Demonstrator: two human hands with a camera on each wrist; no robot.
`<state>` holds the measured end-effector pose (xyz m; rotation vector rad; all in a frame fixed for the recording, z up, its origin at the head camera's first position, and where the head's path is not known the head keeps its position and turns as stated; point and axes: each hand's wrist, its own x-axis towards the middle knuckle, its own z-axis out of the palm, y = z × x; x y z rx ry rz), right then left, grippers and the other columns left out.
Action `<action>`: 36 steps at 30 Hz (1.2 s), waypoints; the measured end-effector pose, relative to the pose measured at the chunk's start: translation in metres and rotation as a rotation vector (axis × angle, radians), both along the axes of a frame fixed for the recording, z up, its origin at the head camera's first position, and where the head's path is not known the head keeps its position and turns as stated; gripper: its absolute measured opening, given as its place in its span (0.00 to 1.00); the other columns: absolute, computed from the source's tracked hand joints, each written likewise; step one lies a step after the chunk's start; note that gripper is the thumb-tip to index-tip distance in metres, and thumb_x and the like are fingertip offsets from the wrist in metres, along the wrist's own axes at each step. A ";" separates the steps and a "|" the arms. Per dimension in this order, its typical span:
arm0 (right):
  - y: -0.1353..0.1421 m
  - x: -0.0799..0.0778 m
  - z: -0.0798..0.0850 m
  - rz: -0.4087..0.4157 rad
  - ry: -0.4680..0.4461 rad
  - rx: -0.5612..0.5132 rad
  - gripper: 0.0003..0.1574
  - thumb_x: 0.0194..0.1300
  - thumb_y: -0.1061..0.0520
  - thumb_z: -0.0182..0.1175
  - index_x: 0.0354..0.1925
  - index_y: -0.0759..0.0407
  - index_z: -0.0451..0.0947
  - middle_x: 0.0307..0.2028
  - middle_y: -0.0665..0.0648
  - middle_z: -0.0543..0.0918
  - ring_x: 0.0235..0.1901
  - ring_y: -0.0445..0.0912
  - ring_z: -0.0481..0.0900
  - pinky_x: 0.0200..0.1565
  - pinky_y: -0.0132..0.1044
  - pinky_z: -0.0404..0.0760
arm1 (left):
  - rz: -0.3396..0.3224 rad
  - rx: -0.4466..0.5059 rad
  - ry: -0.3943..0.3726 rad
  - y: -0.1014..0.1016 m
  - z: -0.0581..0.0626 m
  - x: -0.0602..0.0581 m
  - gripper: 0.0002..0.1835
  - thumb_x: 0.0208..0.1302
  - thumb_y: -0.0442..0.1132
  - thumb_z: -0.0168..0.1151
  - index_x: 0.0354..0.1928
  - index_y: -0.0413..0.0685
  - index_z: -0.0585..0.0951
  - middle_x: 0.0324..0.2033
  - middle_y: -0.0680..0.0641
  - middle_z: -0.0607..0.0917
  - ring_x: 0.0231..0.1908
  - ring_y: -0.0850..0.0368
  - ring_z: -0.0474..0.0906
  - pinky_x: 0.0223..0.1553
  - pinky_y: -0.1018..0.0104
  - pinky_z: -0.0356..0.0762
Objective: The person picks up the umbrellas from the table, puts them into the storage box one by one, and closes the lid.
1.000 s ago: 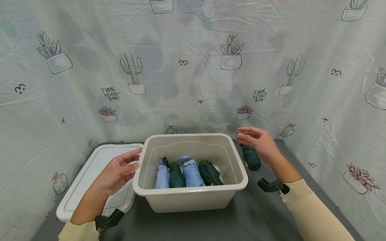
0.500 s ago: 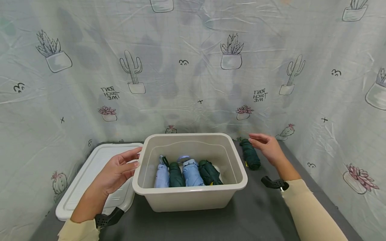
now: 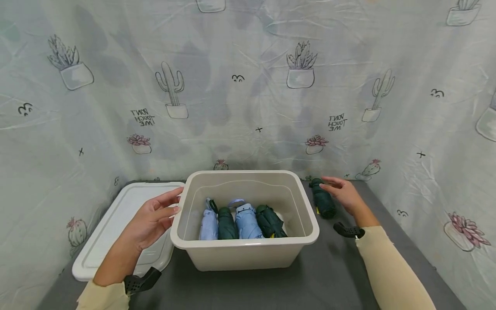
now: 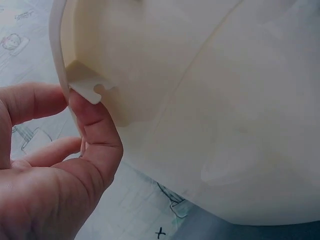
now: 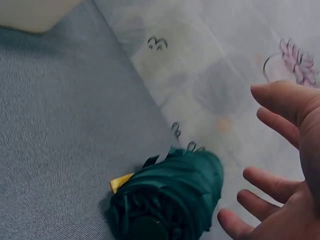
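My left hand (image 3: 152,220) holds the left rim of a beige plastic storage box (image 3: 244,256); in the left wrist view its fingers (image 4: 102,132) pinch the box's edge. Inside the box lie folded umbrellas side by side: a lavender one (image 3: 209,226), a dark green one (image 3: 227,224), a light blue one (image 3: 248,221) and another dark green one (image 3: 270,221). A further dark green folded umbrella (image 3: 324,201) lies on the table right of the box. Beside it is my right hand (image 3: 345,197), fingers spread; the right wrist view shows a gap between fingertips and umbrella.
A white lid (image 3: 116,232) lies flat on the dark grey table (image 3: 248,292), left of the box and partly behind my left arm. A pale curtain (image 3: 248,99) printed with cacti hangs behind and along both sides.
My right hand has moved right and slightly down, from above the loose dark green umbrella to its right side. The left hand stays on the box rim.
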<state>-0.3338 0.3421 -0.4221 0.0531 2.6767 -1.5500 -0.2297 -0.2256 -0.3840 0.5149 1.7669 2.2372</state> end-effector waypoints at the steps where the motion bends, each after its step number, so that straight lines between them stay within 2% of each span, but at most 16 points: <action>1: 0.001 -0.002 -0.002 0.007 -0.010 0.001 0.43 0.73 0.40 0.60 0.75 0.59 0.65 0.77 0.67 0.63 0.76 0.66 0.60 0.73 0.65 0.62 | 0.003 0.001 -0.002 0.000 0.000 0.000 0.30 0.76 0.27 0.51 0.78 0.43 0.63 0.53 0.49 0.80 0.52 0.58 0.84 0.55 0.60 0.85; 12: 0.008 -0.018 -0.022 0.052 -0.083 0.031 0.41 0.73 0.40 0.61 0.75 0.57 0.66 0.78 0.67 0.60 0.76 0.67 0.56 0.73 0.69 0.57 | -0.001 0.018 0.001 0.001 0.000 0.001 0.28 0.76 0.26 0.51 0.76 0.44 0.66 0.52 0.49 0.80 0.51 0.57 0.84 0.54 0.59 0.85; 18: 0.008 -0.023 -0.029 0.063 -0.115 0.122 0.42 0.71 0.40 0.63 0.75 0.53 0.67 0.78 0.70 0.58 0.75 0.69 0.57 0.72 0.66 0.62 | -0.021 0.031 0.012 0.000 -0.001 0.001 0.28 0.76 0.26 0.50 0.76 0.43 0.66 0.53 0.48 0.80 0.52 0.57 0.84 0.55 0.59 0.85; 21: 0.008 -0.026 -0.033 0.062 -0.139 0.133 0.40 0.71 0.41 0.64 0.75 0.52 0.68 0.78 0.71 0.56 0.74 0.69 0.59 0.71 0.64 0.66 | -0.025 0.029 0.025 -0.001 -0.002 0.000 0.28 0.76 0.26 0.50 0.76 0.42 0.66 0.52 0.48 0.80 0.51 0.57 0.84 0.55 0.58 0.85; 27: 0.010 -0.027 -0.034 0.077 -0.152 0.171 0.40 0.71 0.42 0.64 0.74 0.53 0.69 0.77 0.73 0.56 0.73 0.69 0.61 0.70 0.63 0.67 | -0.033 0.030 0.026 -0.001 -0.004 -0.001 0.28 0.77 0.26 0.49 0.76 0.42 0.66 0.52 0.48 0.80 0.52 0.57 0.84 0.55 0.58 0.85; 36: 0.014 -0.032 -0.032 0.088 -0.167 0.243 0.43 0.66 0.40 0.69 0.73 0.53 0.71 0.78 0.72 0.56 0.75 0.71 0.55 0.73 0.66 0.61 | -0.032 0.038 0.016 -0.001 -0.004 0.000 0.28 0.77 0.26 0.49 0.77 0.42 0.64 0.54 0.48 0.79 0.53 0.57 0.84 0.56 0.58 0.84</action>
